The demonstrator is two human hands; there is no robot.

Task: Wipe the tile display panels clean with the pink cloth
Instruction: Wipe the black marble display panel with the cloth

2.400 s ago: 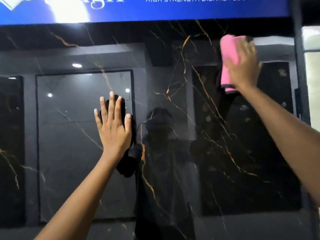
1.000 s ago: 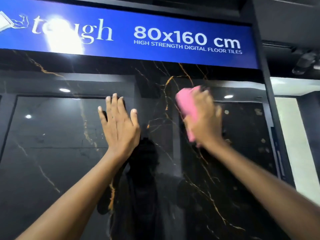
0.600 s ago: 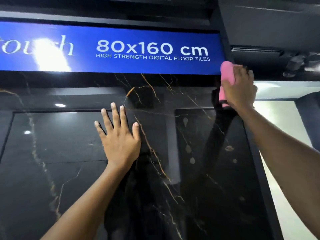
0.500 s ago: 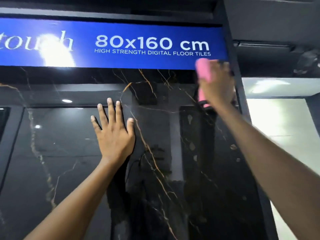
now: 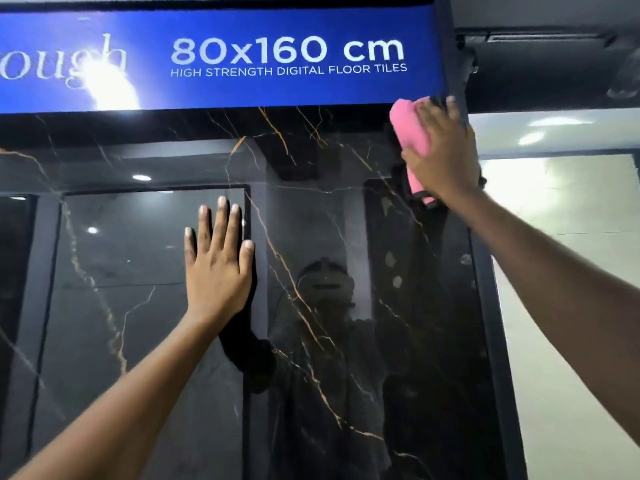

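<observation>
Leftward, your left hand (image 5: 216, 268) lies flat, fingers straight, on the black tile panel (image 5: 329, 341). Your right hand (image 5: 441, 150) presses the folded pink cloth (image 5: 410, 133) at its top-right corner, hiding most of it.

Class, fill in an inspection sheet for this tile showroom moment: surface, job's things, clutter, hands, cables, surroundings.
Surface: glossy black tile panel with gold veins, reflecting the person and ceiling lights.
Job's things: pink cloth at the panel's upper right corner.
Clutter: nothing seen.
Hands: right hand presses the cloth on the panel; left hand flat on the tile, fingers straight.
Cables: nothing seen.
Surroundings: blue sign above reads 80x160 cm; pale wall right.
</observation>
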